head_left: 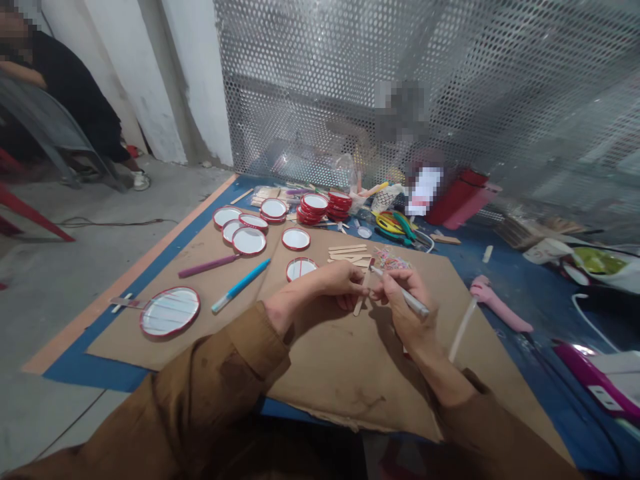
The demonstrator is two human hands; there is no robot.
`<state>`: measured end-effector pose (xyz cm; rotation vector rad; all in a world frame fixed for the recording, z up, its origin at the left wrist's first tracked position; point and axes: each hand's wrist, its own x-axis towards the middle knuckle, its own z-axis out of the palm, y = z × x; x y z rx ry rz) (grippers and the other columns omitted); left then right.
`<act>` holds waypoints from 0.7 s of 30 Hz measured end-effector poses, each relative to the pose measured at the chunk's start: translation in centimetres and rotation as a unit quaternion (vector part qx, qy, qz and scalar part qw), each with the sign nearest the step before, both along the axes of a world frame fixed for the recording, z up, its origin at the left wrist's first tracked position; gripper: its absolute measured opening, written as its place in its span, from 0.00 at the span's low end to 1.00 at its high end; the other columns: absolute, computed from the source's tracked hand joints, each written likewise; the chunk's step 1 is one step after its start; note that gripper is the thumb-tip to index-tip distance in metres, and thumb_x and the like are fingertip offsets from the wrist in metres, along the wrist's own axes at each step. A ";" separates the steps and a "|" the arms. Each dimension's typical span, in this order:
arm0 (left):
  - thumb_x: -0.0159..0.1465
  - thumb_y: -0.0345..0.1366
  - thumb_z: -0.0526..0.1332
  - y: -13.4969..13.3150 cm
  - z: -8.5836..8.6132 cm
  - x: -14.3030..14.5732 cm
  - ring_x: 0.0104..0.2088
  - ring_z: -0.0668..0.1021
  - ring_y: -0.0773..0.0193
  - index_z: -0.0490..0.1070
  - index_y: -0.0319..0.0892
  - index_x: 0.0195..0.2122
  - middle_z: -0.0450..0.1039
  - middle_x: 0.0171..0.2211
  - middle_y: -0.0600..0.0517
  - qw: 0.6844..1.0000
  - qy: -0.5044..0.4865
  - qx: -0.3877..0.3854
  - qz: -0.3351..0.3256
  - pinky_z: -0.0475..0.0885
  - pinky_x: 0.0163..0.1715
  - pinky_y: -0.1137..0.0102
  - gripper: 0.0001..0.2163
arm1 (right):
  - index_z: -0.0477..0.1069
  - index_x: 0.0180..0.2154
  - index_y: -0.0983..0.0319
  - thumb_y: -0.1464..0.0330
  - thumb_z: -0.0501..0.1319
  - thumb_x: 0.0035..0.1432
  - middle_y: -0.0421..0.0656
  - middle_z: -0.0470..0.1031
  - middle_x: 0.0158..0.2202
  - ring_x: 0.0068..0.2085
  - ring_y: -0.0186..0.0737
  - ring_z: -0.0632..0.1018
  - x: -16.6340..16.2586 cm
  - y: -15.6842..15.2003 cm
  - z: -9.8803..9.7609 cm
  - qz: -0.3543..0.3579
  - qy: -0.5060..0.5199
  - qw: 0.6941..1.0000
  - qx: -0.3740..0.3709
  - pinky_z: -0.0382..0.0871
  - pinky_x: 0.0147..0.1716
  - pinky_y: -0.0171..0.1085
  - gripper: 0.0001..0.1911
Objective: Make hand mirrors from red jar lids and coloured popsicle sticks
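My left hand [344,281] pinches a wooden craft stick [358,307] above the cardboard sheet [345,373]. In my right hand [413,320] is a silvery-white marker pen [414,303], its tip at the dark red upper end of that stick. Just beyond my hands lie several bare craft sticks [347,250] and a heap of thin coloured strands [393,257]. A round red-rimmed lid [301,269] with thin lines across it is partly covered by my left wrist.
Left on the cardboard are a round lid with lines and a stick handle [170,312], a blue pen [241,285] and a purple pen [207,267]. Stacked red lids [314,205] and pliers [395,227] sit behind. A pink glue gun [500,307] lies right. A seated person [75,87] is far left.
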<state>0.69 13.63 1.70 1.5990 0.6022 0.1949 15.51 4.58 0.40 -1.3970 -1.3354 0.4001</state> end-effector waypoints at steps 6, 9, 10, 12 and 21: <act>0.64 0.37 0.62 0.1 -0.1 0.0 0.17 0.73 0.68 0.65 0.39 0.26 0.69 0.16 0.55 1.000 0.002 -0.002 0.006 0.69 0.23 0.71 0.12 | 0.69 0.35 0.60 0.58 0.61 0.60 0.37 0.75 0.23 0.23 0.35 0.75 -0.1 -0.1 0.1 -0.007 0.006 1.000 -0.007 0.69 0.24 0.34 0.12; 0.63 0.37 0.62 0.1 -0.1 0.1 0.17 0.73 0.67 0.65 0.39 0.26 0.69 0.16 0.54 1.000 0.002 0.000 0.005 0.69 0.23 0.71 0.12 | 0.69 0.35 0.60 0.58 0.61 0.60 0.38 0.75 0.24 0.24 0.35 0.75 -0.2 -0.1 0.2 -0.012 0.011 1.000 0.001 0.69 0.24 0.34 0.12; 0.64 0.37 0.62 0.1 -0.1 0.0 0.17 0.73 0.67 0.65 0.39 0.26 0.69 0.16 0.54 1.000 0.001 0.002 0.003 0.69 0.24 0.71 0.11 | 0.69 0.35 0.60 0.58 0.61 0.60 0.38 0.75 0.24 0.24 0.35 0.75 -0.3 -0.1 0.2 -0.009 0.012 1.000 0.001 0.69 0.24 0.34 0.12; 0.64 0.36 0.61 0.2 -0.1 0.0 0.17 0.73 0.68 0.65 0.39 0.27 0.69 0.16 0.55 1.000 0.000 0.001 0.001 0.70 0.24 0.72 0.11 | 0.69 0.36 0.60 0.58 0.61 0.60 0.38 0.75 0.24 0.23 0.36 0.75 -0.3 -0.1 0.2 -0.002 0.014 1.000 -0.004 0.69 0.24 0.34 0.12; 0.64 0.38 0.62 0.2 -0.2 0.0 0.18 0.74 0.69 0.66 0.39 0.28 0.69 0.15 0.57 1.000 0.000 -0.002 -0.005 0.69 0.23 0.74 0.10 | 0.69 0.34 0.60 0.58 0.61 0.60 0.38 0.75 0.24 0.23 0.35 0.75 -0.5 -0.2 0.5 -0.025 0.013 1.000 0.002 0.70 0.25 0.34 0.12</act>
